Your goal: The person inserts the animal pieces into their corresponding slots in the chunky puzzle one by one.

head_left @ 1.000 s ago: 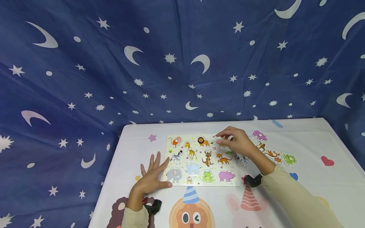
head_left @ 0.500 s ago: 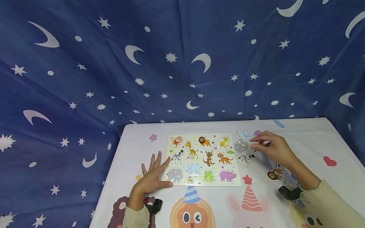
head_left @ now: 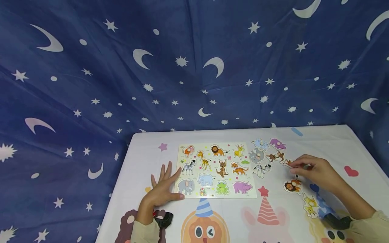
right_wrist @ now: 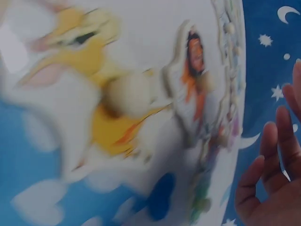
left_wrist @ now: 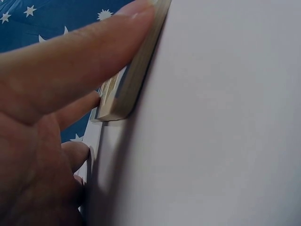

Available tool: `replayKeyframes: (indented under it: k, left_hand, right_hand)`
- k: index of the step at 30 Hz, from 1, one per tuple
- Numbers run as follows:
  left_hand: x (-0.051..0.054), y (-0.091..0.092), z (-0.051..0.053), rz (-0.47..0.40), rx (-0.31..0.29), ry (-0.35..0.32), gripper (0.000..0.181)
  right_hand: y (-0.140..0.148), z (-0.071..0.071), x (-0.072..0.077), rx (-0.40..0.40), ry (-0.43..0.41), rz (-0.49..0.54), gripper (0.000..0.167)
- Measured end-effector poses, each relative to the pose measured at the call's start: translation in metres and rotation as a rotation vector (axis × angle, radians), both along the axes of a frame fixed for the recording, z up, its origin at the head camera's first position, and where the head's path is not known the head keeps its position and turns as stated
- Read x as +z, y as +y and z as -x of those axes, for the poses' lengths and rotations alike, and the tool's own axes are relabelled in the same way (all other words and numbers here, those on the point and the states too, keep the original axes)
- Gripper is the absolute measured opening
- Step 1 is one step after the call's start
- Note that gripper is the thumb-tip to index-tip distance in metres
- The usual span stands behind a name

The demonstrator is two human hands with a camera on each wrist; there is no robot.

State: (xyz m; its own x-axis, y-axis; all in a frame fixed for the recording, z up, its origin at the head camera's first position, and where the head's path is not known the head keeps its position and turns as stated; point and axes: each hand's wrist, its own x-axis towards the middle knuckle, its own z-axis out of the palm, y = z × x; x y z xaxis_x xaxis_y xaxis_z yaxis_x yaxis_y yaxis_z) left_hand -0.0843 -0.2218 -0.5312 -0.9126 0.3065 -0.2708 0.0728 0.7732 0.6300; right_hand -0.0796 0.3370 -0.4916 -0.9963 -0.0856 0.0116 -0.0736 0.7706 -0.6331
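Observation:
A flat board point(head_left: 214, 170) bears colourful animal pictures. My left hand point(head_left: 162, 190) lies at its lower left corner with fingers spread, index finger at the left edge and thumb at the bottom edge; in the left wrist view the thumb touches the board's side point(left_wrist: 134, 70). Right of the board, my right hand point(head_left: 317, 172) hovers with bent, relaxed fingers by a small orange piece point(head_left: 287, 162), partly covered by the fingertips. The right wrist view shows that hand's fingers point(right_wrist: 270, 160) loosely extended, with no piece visible on them; its thumb is hidden.
Loose knobbed animal pieces lie around: a blue one point(head_left: 260, 144), purple hippo point(head_left: 277, 144), grey elephant point(head_left: 256, 155), brown piece point(head_left: 276, 156), zebra point(head_left: 262, 170), lion point(head_left: 292, 186) and yellow animal point(head_left: 310, 205). A star-patterned blue cloth point(head_left: 194, 84) hangs behind the table.
My right hand has moved right, from the board's upper right corner, past the elephant piece, to the orange piece, uncovering several loose pieces. My left hand has stayed at the board.

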Motion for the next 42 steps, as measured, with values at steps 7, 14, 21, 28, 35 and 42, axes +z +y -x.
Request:
replayKeyframes:
  k: [7,14,21,28,35,42]
  left_hand:
    - [-0.001,-0.002,0.002,0.019,0.004,-0.018,0.107]
    - [0.002,-0.002,0.0,-0.003,-0.009,-0.012,0.107]
    - [0.0,-0.003,0.002,0.014,-0.022,-0.009,0.107]
    - [-0.002,-0.002,0.0,-0.008,-0.015,0.022,0.106]
    - [-0.002,-0.002,0.002,0.007,-0.006,-0.001,0.108]
    - [-0.001,-0.001,0.002,0.014,-0.005,-0.013,0.108]
  right_hand:
    - [0.012,-0.005,-0.013,0.074,-0.073,0.043,0.022]
    - [0.02,-0.009,-0.024,0.149,-0.089,0.042,0.019]
    - [0.027,-0.012,-0.03,0.186,-0.132,0.094,0.018]
    - [0.029,-0.013,-0.034,0.2,-0.172,0.098,0.02]
    - [0.025,-0.014,-0.039,0.212,-0.083,0.078,0.021]
    - [0.017,-0.014,-0.039,0.209,-0.026,0.022,0.021]
